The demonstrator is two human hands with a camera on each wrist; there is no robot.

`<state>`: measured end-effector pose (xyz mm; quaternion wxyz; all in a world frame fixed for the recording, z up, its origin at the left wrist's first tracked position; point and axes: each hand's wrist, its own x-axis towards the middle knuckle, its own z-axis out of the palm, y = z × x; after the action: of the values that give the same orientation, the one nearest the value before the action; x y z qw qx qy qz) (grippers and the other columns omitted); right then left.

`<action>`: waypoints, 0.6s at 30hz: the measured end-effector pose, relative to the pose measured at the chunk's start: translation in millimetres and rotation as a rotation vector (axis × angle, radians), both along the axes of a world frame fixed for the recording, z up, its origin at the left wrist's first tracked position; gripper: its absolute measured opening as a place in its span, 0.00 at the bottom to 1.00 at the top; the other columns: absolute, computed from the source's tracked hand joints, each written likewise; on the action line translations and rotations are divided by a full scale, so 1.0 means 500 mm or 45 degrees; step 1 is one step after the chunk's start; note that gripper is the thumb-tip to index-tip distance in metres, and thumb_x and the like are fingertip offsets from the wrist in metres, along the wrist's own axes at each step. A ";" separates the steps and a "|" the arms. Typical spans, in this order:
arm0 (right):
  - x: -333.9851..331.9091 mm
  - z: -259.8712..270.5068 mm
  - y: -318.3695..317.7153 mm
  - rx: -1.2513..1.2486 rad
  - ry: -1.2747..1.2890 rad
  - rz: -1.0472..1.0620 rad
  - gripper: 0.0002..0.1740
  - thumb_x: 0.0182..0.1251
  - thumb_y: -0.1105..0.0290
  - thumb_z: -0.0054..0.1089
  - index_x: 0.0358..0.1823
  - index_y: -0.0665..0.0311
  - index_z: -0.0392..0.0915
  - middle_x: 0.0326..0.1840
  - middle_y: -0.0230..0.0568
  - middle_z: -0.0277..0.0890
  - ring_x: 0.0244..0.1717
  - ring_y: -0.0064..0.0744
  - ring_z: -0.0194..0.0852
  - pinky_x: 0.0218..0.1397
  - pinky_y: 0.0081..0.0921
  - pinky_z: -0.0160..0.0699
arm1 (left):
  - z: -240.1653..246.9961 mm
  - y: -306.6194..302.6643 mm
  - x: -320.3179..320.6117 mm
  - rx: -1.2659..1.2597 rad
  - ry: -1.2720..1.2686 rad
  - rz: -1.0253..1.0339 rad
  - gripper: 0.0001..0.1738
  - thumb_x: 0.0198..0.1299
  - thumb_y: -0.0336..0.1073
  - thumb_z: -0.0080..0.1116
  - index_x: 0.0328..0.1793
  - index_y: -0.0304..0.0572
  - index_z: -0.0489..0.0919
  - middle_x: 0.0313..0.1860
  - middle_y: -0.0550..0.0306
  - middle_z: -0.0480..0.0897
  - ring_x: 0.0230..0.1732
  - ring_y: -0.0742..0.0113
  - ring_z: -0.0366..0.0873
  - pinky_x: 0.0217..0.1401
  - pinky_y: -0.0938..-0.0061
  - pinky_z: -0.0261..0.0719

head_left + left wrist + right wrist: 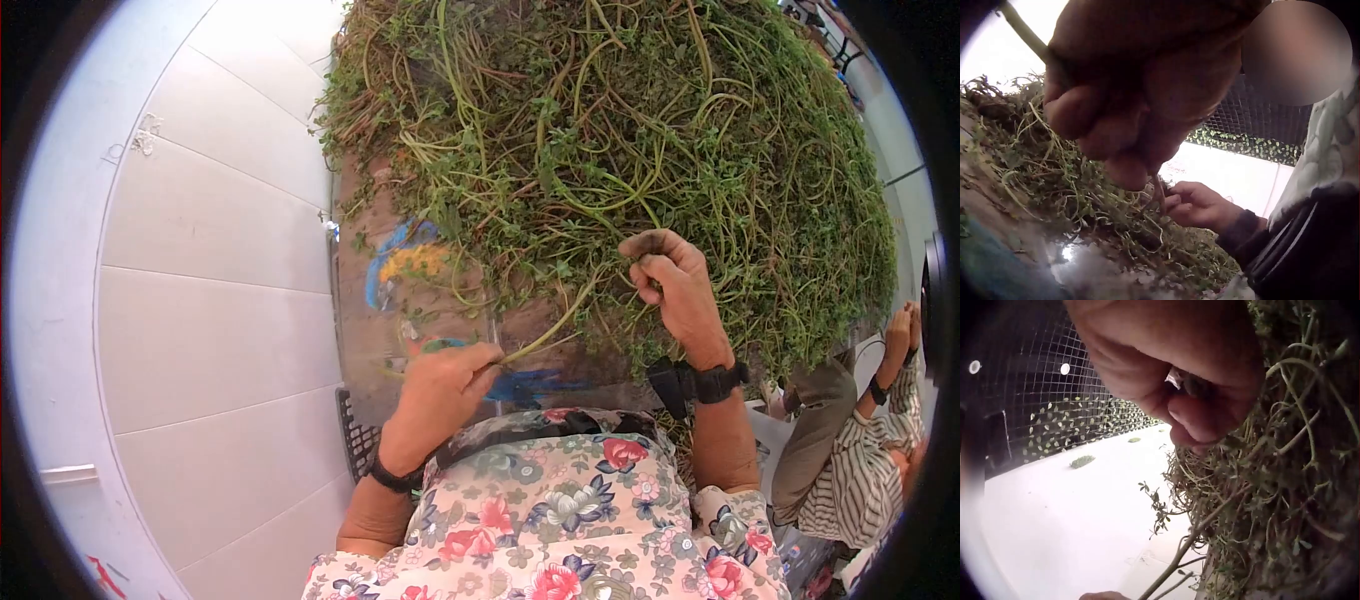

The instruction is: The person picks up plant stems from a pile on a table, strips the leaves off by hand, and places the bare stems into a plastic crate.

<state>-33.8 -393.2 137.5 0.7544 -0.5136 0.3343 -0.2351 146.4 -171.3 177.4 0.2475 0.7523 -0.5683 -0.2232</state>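
Observation:
In the head view, my left hand (pixel 440 395) grips the lower end of a long pale green stem (pixel 553 328) in front of my lap. From there the stem runs up and right into the heap of leafy green stems (pixel 650 130), close to my right hand (pixel 685 290). Thumb and fingers of the right hand are curled together at the heap's near edge. The right wrist view shows a small greyish bit (pixel 1192 384) with a shiny spot between them; I cannot tell its kind. Seen from the left wrist, the left fingers (pixel 1119 131) curl round the stem (pixel 1025 34).
A brown surface (pixel 360 310) with blue and yellow marks lies under the heap. A black plastic crate edge (pixel 355 430) shows beside my left arm. White panels (pixel 230 330) stretch along the left. Another person in a striped shirt (pixel 850 500) sits at the right.

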 end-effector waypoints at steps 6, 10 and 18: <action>0.036 0.042 0.051 -0.229 0.324 0.287 0.14 0.58 0.68 0.52 0.40 0.72 0.74 0.23 0.30 0.70 0.22 0.17 0.61 0.23 0.18 0.61 | 0.004 -0.008 -0.007 -0.010 -0.112 -0.056 0.07 0.51 0.31 0.59 0.37 0.42 0.79 0.28 0.50 0.79 0.30 0.52 0.78 0.32 0.65 0.73; 0.048 0.027 0.065 -0.468 0.478 0.513 0.21 0.56 0.65 0.59 0.48 0.73 0.73 0.21 0.28 0.70 0.23 0.18 0.61 0.25 0.21 0.63 | 0.013 -0.008 -0.007 -0.029 -0.161 -0.075 0.07 0.50 0.31 0.60 0.36 0.43 0.79 0.27 0.51 0.79 0.30 0.53 0.77 0.33 0.65 0.73; 0.049 0.027 0.076 -0.322 0.360 0.440 0.15 0.54 0.67 0.56 0.40 0.71 0.75 0.26 0.46 0.76 0.28 0.31 0.74 0.36 0.27 0.72 | 0.013 0.008 0.003 0.016 -0.127 -0.036 0.08 0.49 0.29 0.59 0.37 0.42 0.79 0.28 0.50 0.79 0.31 0.51 0.77 0.33 0.65 0.73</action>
<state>-9.2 -355.3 150.7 0.6590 -0.6811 0.3116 -0.0687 147.8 -167.3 184.0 0.2109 0.7560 -0.5890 -0.1922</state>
